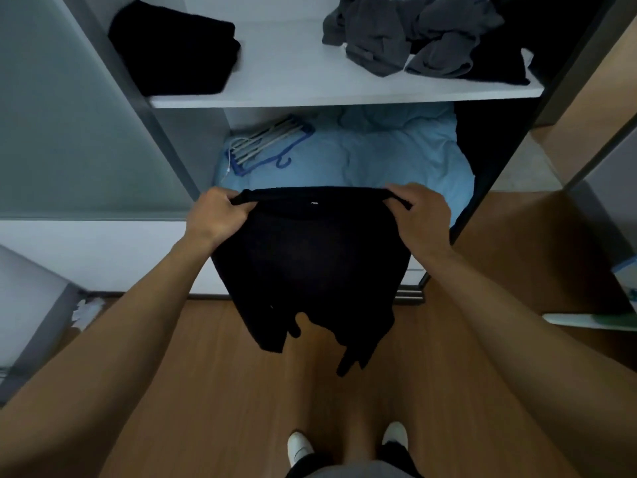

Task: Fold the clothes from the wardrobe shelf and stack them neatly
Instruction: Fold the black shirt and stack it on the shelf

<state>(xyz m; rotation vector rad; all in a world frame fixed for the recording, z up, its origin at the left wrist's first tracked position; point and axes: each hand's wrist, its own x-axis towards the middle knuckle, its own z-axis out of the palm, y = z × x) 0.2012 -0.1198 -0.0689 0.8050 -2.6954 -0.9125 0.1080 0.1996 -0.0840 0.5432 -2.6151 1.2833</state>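
A black garment [310, 263] hangs in front of me over the wooden floor, stretched between both hands along its top edge. My left hand [215, 215] grips its left corner and my right hand [420, 215] grips its right corner. Its lower end dangles unevenly. On the white wardrobe shelf [293, 94] above, a folded black stack [175, 50] lies at the left. A loose heap of grey clothes [406, 32] lies at the right, with dark clothes [499, 53] beside it.
Below the shelf lies crumpled light blue bedding [389, 153] with a bundle of hangers [265, 143] on its left. A frosted sliding door [69, 115] stands at the left, a wooden panel [586, 108] at the right. My white shoes [344, 443] stand on the floor.
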